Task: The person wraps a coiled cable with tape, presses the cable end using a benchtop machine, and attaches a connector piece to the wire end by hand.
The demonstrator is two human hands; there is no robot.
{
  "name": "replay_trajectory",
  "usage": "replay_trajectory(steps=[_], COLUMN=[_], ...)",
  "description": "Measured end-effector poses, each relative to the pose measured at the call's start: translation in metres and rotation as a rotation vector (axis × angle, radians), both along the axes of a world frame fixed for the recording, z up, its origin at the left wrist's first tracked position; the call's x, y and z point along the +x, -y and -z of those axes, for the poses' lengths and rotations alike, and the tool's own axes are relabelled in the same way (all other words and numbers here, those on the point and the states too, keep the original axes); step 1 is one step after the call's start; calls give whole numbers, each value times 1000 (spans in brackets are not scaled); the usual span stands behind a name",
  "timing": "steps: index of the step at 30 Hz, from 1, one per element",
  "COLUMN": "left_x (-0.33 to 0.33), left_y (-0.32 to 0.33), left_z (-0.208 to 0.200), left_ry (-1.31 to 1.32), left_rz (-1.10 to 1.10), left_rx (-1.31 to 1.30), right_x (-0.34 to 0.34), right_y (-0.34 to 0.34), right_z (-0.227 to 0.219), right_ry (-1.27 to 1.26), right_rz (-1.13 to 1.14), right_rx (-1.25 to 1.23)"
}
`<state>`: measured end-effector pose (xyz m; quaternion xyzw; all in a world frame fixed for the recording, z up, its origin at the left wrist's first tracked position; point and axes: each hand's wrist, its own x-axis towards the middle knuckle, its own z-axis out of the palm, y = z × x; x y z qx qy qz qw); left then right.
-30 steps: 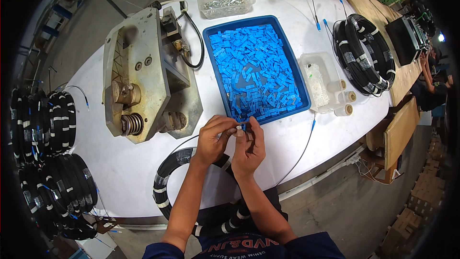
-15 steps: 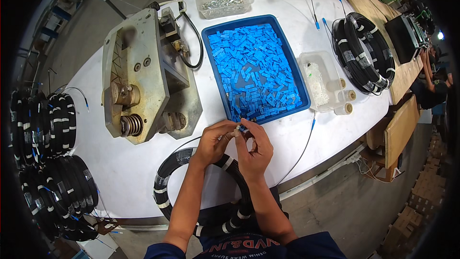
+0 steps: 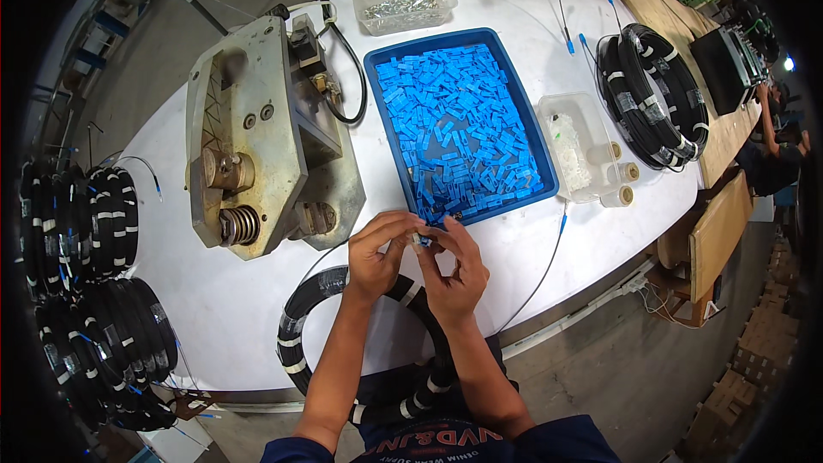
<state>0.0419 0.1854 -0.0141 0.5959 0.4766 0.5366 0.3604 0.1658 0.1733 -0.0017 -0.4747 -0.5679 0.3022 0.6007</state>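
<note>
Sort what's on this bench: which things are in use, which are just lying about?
In use: left hand and right hand pinching a small blue connector piece; blue tray of connector housings; thin cable.

Lying about: metal press fixture; cable coil; clear tub of metal parts.

A tray (image 3: 390, 133) full of small plastic parts sits at upper centre of a table (image 3: 214, 291). A metal press (image 3: 257, 137) stands to its left. Two clear containers (image 3: 570, 133) flank the tray, above and right. Cable coils (image 3: 656, 94) lie at upper right and lower left. Both hands (image 3: 420, 257) meet below the tray, over another coil (image 3: 300, 326).
</note>
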Motion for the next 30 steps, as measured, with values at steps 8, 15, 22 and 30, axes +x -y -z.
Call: replay_trajectory(steps=[8,15,22,30], left_x=[-1,-1,-6,-5], left_y=[4,3,3,4], left_z=[0,-3,7,4], left_ry=[73,54,75,98], left_rz=[-5,55,188,135], left_rx=[-172,-231,-227,-241], right_x=[-1,0,-2,-8], right_y=[1,1,3,8], right_z=[-3,-2,2,9], right_ry=[-31,-28,-77,-130], right_rz=[-3,-3,37,12], right_rx=[-42,-54,-29,-49])
